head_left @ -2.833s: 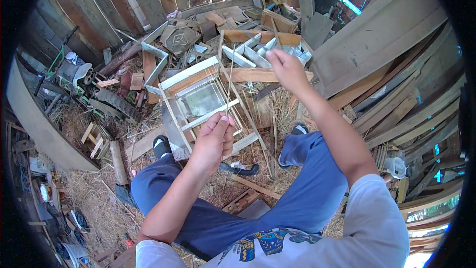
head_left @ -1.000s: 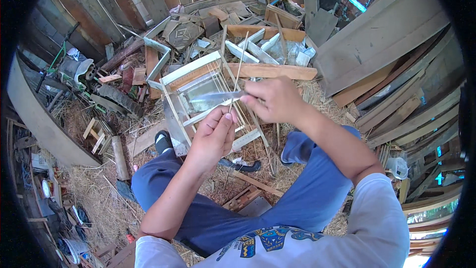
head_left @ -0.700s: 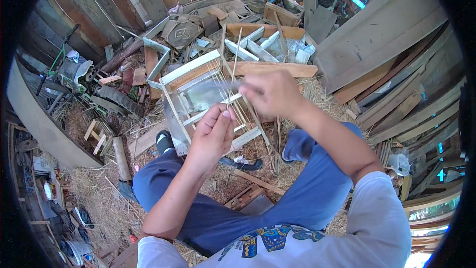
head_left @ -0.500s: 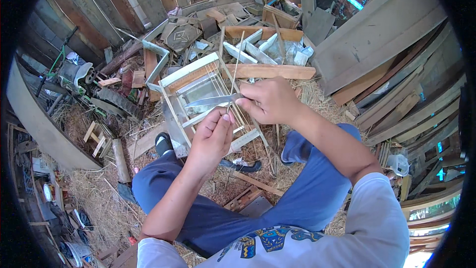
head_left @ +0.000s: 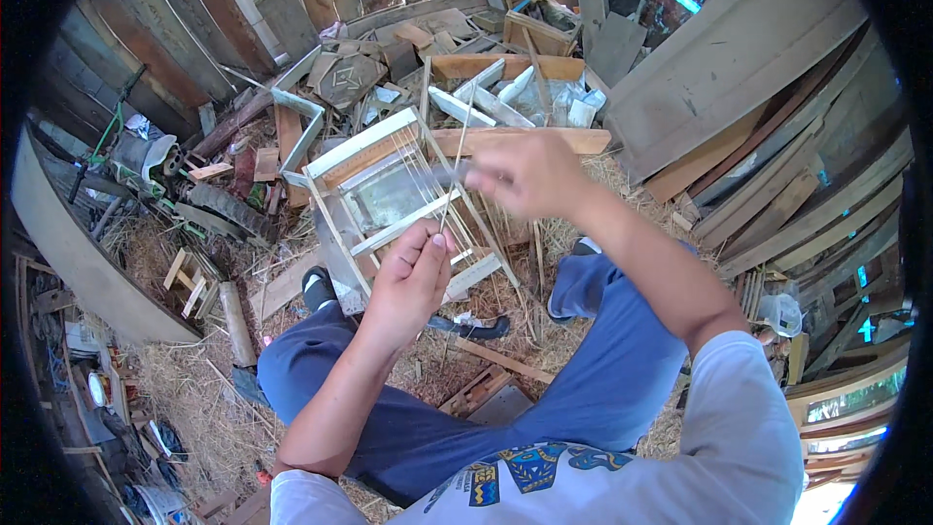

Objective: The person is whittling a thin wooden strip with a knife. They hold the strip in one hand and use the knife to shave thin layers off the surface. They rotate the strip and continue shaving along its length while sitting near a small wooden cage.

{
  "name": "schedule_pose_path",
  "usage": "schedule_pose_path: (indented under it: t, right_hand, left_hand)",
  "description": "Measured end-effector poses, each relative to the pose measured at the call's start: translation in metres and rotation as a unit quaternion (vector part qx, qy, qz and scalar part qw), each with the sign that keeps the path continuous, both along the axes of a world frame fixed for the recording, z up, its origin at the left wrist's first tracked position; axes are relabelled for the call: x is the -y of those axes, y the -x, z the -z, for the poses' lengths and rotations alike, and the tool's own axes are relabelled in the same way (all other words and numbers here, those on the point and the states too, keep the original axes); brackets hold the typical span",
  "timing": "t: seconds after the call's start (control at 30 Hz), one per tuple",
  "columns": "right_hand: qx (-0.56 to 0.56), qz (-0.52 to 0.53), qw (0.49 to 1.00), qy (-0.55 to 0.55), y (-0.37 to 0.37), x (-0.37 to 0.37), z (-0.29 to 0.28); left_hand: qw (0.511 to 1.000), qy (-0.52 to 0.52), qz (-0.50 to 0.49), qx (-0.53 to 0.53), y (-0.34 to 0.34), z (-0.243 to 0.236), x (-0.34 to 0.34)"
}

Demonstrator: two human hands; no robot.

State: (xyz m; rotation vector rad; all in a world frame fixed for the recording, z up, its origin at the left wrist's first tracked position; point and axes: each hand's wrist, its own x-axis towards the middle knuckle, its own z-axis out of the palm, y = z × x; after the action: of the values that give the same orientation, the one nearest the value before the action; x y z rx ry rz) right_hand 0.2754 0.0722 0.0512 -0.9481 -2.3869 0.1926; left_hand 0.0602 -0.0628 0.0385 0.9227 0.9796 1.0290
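My left hand (head_left: pixel 413 267) pinches the lower end of a thin stick (head_left: pixel 463 141), which slants up and away from me. In my right hand (head_left: pixel 530 175) is a knife, its blade (head_left: pixel 439 177) smeared by motion and lying across the stick above my left fingers. Beneath both hands, a wooden frame (head_left: pixel 362 141) with pale rails and several thin rods leans between my feet. The rods run along the frame's right side; my hands hide part of it.
Beyond the frame is a wooden box (head_left: pixel 549 143) holding white-painted pieces. Scrap boards pile up at the back. At the left are a wheeled machine (head_left: pixel 160 160) and a curved panel (head_left: pixel 87 243). Large planks (head_left: pixel 739 58) lean at the right. Straw covers the ground.
My right hand has shifted slightly up with the knife, whose blade is now blurred and swung closer to the stick. My left hand keeps its pinch, a little lower. The view has tilted slightly.
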Motion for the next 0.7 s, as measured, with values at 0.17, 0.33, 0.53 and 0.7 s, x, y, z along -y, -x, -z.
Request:
schedule_pose_path:
  t: [0.17, 0.33, 0.53, 0.7]
  right_hand:
    - [-0.033, 0.186, 0.976, 0.109, -0.015, -0.055, 0.023]
    - [-0.359, 0.105, 0.823, 0.428, -0.008, -0.041, 0.034]
    - [-0.309, 0.039, 0.889, 0.335, 0.019, -0.010, 0.035]
    - [-0.327, 0.037, 0.859, 0.392, 0.018, -0.005, 0.033]
  left_hand:
    - [0.998, 0.059, 0.003, 0.033, 0.000, 0.003, -0.007]
    - [0.999, 0.048, -0.011, 0.008, -0.002, 0.012, -0.009]
    - [0.999, 0.002, -0.008, -0.047, -0.011, 0.020, -0.010]
    - [0.999, -0.013, 0.015, -0.051, -0.007, 0.029, -0.014]
